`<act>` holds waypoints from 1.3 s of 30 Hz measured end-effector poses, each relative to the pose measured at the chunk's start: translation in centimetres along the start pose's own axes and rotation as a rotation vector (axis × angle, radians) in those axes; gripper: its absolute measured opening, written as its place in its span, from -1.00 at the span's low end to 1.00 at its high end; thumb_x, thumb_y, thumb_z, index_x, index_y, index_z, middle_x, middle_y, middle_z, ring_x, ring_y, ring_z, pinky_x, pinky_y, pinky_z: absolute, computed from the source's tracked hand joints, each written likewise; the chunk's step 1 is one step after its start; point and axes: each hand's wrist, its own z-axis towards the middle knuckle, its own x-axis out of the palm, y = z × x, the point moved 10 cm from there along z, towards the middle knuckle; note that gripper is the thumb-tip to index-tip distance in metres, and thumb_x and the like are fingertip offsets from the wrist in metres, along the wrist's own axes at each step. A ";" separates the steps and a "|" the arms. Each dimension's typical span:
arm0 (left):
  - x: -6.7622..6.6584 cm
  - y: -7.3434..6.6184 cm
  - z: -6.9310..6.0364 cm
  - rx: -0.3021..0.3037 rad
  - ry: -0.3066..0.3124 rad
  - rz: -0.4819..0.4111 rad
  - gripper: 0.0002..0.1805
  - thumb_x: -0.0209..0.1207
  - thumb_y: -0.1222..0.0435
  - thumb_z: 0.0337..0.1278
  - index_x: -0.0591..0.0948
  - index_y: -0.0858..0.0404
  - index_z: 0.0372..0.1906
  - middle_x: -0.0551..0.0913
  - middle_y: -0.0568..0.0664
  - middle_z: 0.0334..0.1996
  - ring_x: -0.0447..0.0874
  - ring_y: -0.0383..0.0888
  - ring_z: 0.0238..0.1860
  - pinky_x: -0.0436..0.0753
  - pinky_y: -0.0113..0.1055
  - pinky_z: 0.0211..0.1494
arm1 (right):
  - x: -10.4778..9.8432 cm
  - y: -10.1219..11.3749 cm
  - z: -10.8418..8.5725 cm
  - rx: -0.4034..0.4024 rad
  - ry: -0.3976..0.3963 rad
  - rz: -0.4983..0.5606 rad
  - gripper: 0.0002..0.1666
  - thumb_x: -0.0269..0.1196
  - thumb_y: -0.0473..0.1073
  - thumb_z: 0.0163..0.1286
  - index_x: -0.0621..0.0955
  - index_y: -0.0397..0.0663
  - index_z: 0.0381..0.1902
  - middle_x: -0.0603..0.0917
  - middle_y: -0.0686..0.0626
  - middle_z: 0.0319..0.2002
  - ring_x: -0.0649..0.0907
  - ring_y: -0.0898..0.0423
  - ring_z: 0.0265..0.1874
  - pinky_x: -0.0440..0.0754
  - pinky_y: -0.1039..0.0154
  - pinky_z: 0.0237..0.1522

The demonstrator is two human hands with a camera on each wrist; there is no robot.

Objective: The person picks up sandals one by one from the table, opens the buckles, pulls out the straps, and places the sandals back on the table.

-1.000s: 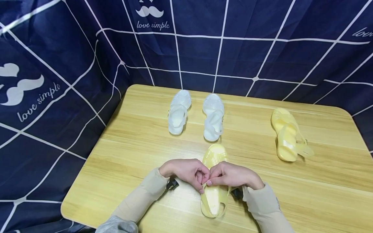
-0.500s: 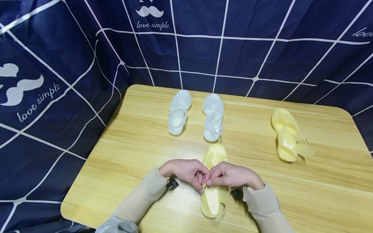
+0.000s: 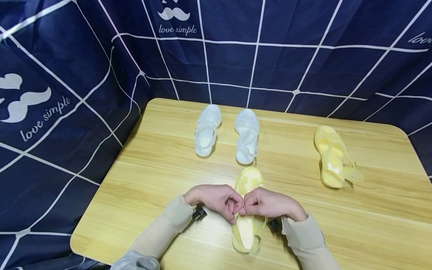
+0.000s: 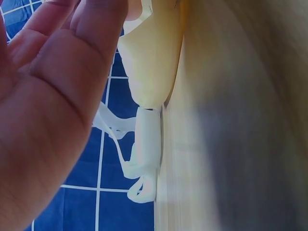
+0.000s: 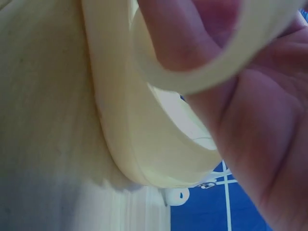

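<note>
A yellow jelly sandal (image 3: pixel 245 234) lies on the table near its front edge, toe pointing away from me. Both hands meet over its left side. My left hand (image 3: pixel 217 199), fingers curled, pinches the ankle strap beside the opening. Close against it, my right hand (image 3: pixel 270 203) pinches the strap's end between thumb and finger. The fingertips cover the fastening point, so the buckle itself is hidden. In the right wrist view the strap (image 5: pixel 192 83) curves across in front of the palm. The left wrist view shows the sandal's pale side (image 4: pixel 151 57) beyond the fingers.
Two white jelly sandals (image 3: pixel 206 131) (image 3: pixel 247 137) stand side by side toward the back of the wooden table (image 3: pixel 152 157). Another yellow sandal (image 3: pixel 330 157) lies at the right, its strap spread outward. Dark blue cloth (image 3: pixel 229 62) with white lines hangs behind and at the left.
</note>
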 end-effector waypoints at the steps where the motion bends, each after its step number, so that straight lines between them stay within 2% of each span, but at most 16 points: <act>1: 0.0 0.0 0.0 -0.001 -0.001 0.000 -0.73 0.39 0.43 -0.05 0.47 0.20 -0.46 0.51 -0.23 -0.70 0.44 -0.42 -0.64 0.38 -0.57 -0.54 | 0.0 0.0 0.0 0.000 0.001 0.000 -0.54 0.21 -0.13 0.37 0.53 -0.25 -0.71 0.63 -0.10 -0.49 0.50 0.40 -0.46 0.53 0.43 -0.32; 25: -0.1 0.2 0.0 -0.012 -0.012 -0.020 -0.72 0.39 0.44 -0.05 0.46 0.24 -0.48 0.53 -0.17 -0.70 0.46 -0.41 -0.64 0.39 -0.55 -0.54 | -0.1 0.2 -0.1 -0.012 0.006 0.009 -0.49 0.20 -0.14 0.38 0.45 -0.25 -0.75 0.62 -0.09 -0.49 0.50 0.39 -0.46 0.50 0.46 -0.34; 39: -0.3 0.2 -0.1 -0.024 -0.026 -0.031 -0.73 0.41 0.44 -0.08 0.47 0.27 -0.49 0.60 -0.12 -0.66 0.54 -0.40 -0.60 0.45 -0.53 -0.52 | -0.2 -0.2 -0.2 0.004 -0.005 0.011 -0.47 0.19 -0.16 0.40 0.42 -0.27 -0.76 0.60 -0.13 -0.52 0.48 0.40 -0.49 0.47 0.47 -0.38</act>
